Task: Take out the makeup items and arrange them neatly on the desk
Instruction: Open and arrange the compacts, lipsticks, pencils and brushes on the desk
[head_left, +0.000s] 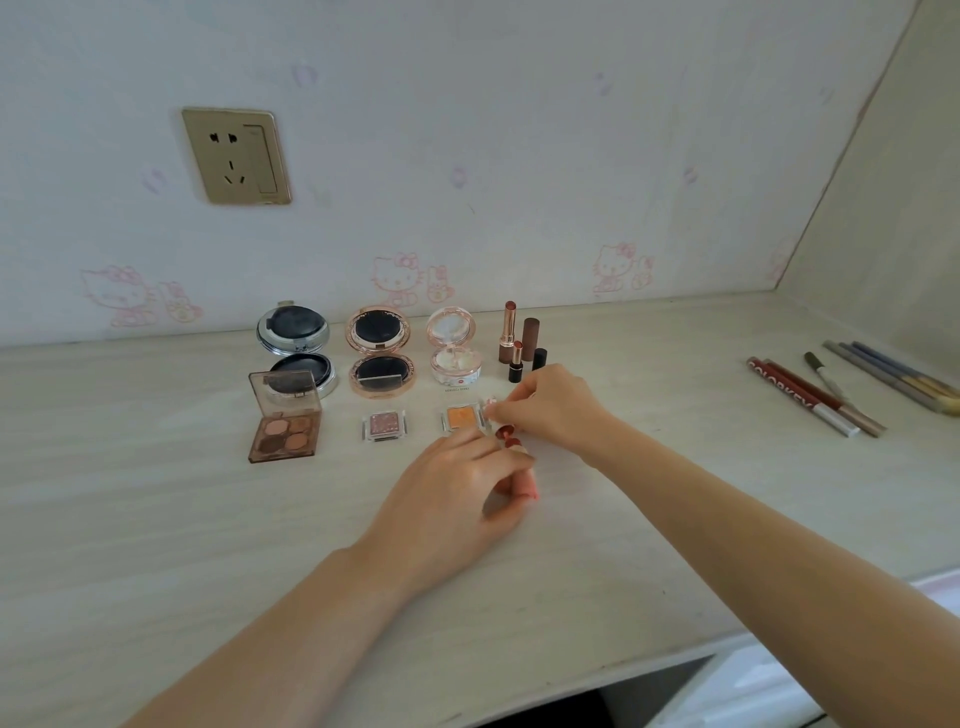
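Note:
A small orange eyeshadow case (458, 417) lies on the desk (156, 519) with its clear lid (488, 413) raised at the right side. My right hand (553, 410) pinches that lid from the right. From the near side, my left hand (452, 493) reaches in with curled fingers and holds the case at its near right corner. Laid out in rows are a silver compact (293, 343), a rose-gold compact (381, 353), a clear compact (454, 345), two open lipsticks (508, 330) with their caps (531, 332), a four-pan palette (284, 423) and a pink glitter eyeshadow (383, 426).
Several makeup pencils and pens (815, 397) lie at the right of the desk near the side wall. A wall socket (236, 156) sits above the desk at the left. The desk's front edge (675, 660) runs across the bottom right.

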